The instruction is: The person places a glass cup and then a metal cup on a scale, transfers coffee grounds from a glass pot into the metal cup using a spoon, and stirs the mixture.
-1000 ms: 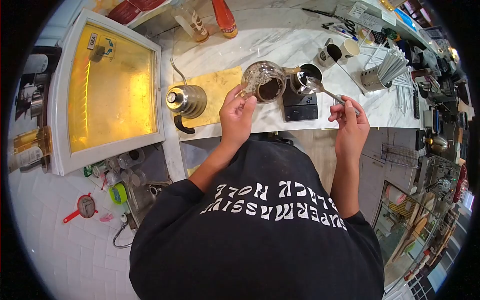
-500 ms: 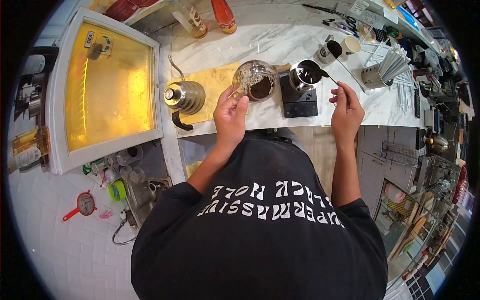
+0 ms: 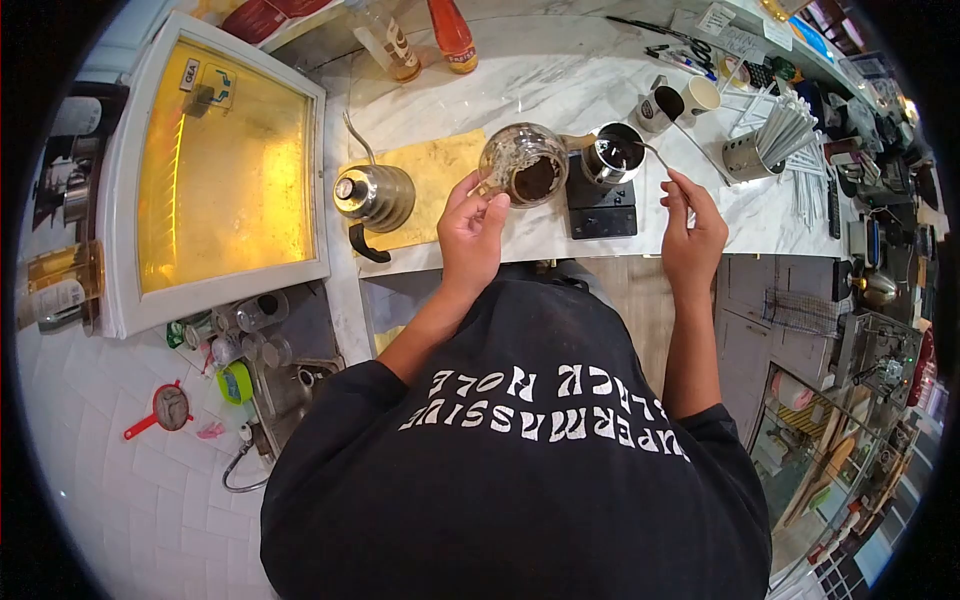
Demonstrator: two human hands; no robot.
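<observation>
My left hand [image 3: 472, 232] is closed on the handle side of a round glass jug [image 3: 500, 165], whose inside is streaked and shows a dark brown patch. Right beside the jug, a small metal pot [image 3: 598, 176] with dark contents stands on a black scale [image 3: 603, 222]; a wooden handle [image 3: 578, 142] lies between pot and jug. In a fingertip pinch, my right hand [image 3: 693, 225] holds a thin spoon [image 3: 657, 156], its far end at the pot's rim with the bowl mostly hidden.
A steel gooseneck kettle [image 3: 378, 200] stands left on a yellow cloth [image 3: 435, 160]. Cups [image 3: 703, 93] and a straw holder [image 3: 745, 158] are to the right. Bottles [image 3: 453, 40] stand at the back, and a yellow-paned door [image 3: 225, 170] borders the counter's left side.
The spoon has turned and dipped at the pot: its dark bowl showed beside the rim before, now mainly the thin handle shows. My left hand keeps hold of the jug.
</observation>
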